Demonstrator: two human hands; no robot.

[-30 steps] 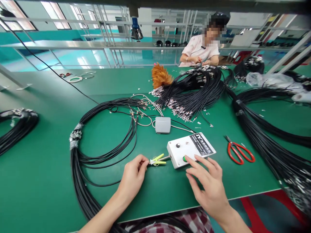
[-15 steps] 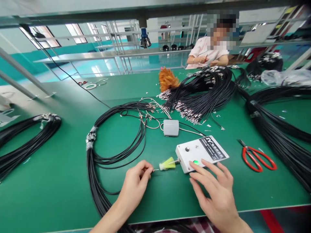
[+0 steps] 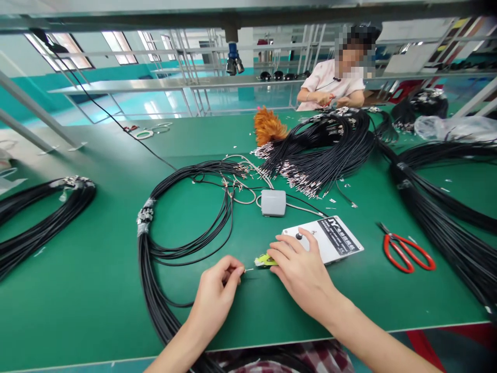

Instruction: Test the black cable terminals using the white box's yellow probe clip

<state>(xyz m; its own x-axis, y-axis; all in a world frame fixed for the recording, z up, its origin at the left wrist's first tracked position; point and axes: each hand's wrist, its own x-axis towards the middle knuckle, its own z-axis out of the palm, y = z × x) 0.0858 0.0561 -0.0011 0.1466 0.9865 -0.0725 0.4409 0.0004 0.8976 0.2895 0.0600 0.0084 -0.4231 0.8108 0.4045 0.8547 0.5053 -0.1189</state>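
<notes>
My left hand (image 3: 219,290) is closed in a pinch on the end of a thin black cable, and its short bare wire tip (image 3: 249,269) sticks out to the right. Just beyond that tip, apart from it, is the yellow-green clip-like head (image 3: 264,260) of a white machine box (image 3: 341,238) with a black label. My right hand (image 3: 306,267) lies over the left part of the box, fingers stretched out and apart, with the fingertips at the yellow-green head. It covers the box's green button. A taped coil of black cables (image 3: 142,259) lies left of my left hand.
Red-handled cutters (image 3: 406,251) lie right of the box. A grey plastic block (image 3: 273,202) with cords sits behind it. Large black cable bundles (image 3: 326,150) and an orange tuft (image 3: 267,127) lie farther back. A co-worker (image 3: 330,85) sits across the green table (image 3: 97,321).
My right hand has moved left and slightly forward, from the box's front edge and green button to the yellow-green head. My left hand stays nearly in place with the cable end.
</notes>
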